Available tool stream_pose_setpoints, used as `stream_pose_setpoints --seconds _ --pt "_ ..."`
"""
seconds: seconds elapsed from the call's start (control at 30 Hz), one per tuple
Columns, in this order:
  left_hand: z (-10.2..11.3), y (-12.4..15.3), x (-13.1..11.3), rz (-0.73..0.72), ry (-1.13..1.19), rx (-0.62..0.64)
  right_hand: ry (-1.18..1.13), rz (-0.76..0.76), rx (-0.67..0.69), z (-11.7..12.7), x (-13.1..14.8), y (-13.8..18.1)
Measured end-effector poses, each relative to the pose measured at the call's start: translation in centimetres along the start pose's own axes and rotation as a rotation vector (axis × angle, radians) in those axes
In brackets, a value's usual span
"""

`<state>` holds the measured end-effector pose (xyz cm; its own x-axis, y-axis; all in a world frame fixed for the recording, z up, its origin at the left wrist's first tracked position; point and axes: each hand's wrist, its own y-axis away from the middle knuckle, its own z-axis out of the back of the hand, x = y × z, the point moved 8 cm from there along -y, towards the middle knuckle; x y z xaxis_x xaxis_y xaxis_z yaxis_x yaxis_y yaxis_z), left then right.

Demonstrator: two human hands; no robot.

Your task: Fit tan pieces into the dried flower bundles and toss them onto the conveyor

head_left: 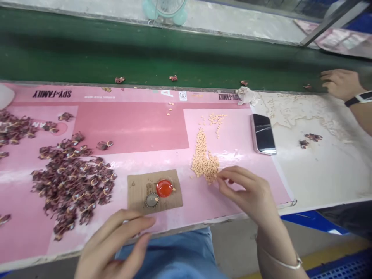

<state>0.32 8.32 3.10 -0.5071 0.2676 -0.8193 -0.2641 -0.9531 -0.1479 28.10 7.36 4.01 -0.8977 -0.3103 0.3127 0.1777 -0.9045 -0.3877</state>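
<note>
My right hand (pixel 247 190) is at the near right edge of a pile of small tan pieces (pixel 205 161), thumb and forefinger pinched together. What the fingertips hold, if anything, is too small to make out. My left hand (pixel 119 240) hovers at the table's front edge with thumb and fingers apart and nothing visible in it. Just beyond it lies a piece of cardboard (pixel 136 186). On the cardboard sit a red-orange round cap (pixel 164 188) and a grey bottle cap (pixel 152 200), each with a tan piece at its edge. A large heap of dark maroon small parts (pixel 75 182) spreads on the left.
A phone (pixel 263 133) lies right of the tan pile, near a crumpled white tissue (pixel 247 95). Several maroon parts dot the green conveyor belt (pixel 87 58) at the back. Another person's hand (pixel 341 83) reaches in at the right. A teal fan (pixel 165 9) stands behind.
</note>
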Motion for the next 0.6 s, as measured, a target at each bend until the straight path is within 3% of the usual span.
stream_pose_setpoints --seconds 0.1,0.2,0.3,0.6 --pt "-2.0 -0.8 -1.8 -0.088 0.101 0.021 -0.509 -0.041 -0.054 -0.8 4.1 -0.2" --pt "-3.0 -1.0 -2.6 -0.099 0.163 -0.018 -0.725 -0.071 -0.065 -2.2 7.3 -0.4" --pt "-3.0 -0.8 -2.7 -0.080 0.182 -0.036 -0.745 -0.051 -0.078 -2.8 8.8 -0.6" --pt "-2.3 -0.6 -2.7 -0.128 0.108 -0.063 -0.471 0.067 -0.047 -2.1 10.7 -0.7"
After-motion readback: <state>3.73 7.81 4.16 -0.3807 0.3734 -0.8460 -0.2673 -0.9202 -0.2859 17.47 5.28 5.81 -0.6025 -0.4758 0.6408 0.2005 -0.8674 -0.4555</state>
